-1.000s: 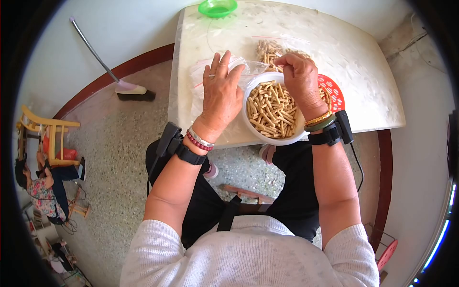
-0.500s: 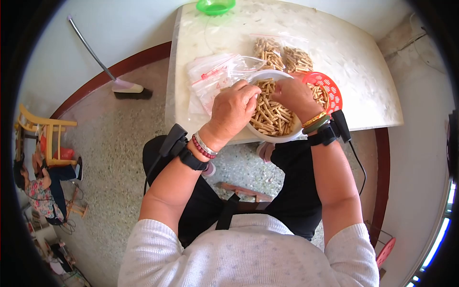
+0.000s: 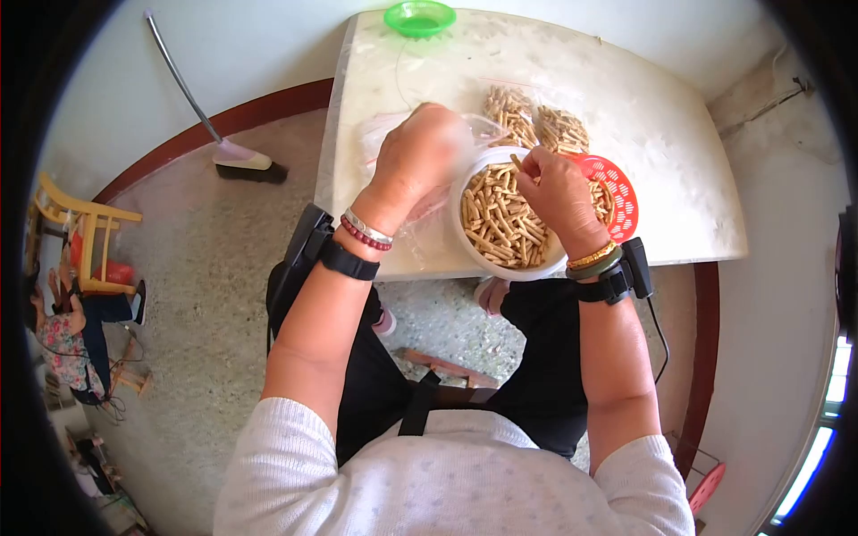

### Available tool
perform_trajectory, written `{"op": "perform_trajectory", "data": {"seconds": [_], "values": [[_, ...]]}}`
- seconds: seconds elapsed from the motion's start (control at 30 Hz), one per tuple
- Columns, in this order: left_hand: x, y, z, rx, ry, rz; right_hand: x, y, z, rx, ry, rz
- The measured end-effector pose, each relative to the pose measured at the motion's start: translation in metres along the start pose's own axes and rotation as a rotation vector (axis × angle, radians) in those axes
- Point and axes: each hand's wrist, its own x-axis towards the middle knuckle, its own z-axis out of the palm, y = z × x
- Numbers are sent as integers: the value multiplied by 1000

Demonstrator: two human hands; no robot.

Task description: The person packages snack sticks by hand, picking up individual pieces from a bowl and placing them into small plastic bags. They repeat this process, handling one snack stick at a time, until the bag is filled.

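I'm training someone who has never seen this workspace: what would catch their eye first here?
Probably the white bowl heaped with short tan sticks at the table's near edge, the right hand over it. Next, the red perforated basket just right of it, and the bright green dish at the far edge.

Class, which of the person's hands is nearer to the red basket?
Right. The right hand is over the white bowl, beside the red basket; the left hand is off the bowl's opposite side.
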Motion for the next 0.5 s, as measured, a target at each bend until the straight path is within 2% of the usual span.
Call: {"op": "perform_trajectory", "data": {"seconds": [0.07, 0.2, 0.5], "values": [[-9, 10, -8, 26, -200, -67, 1, -4, -1, 73, 26, 1], [-29, 9, 0, 193, -208, -109, 4, -10, -3, 113, 52, -6], [-44, 30, 27, 154, -195, 15, -4, -10, -3, 181, 51, -60]]}}
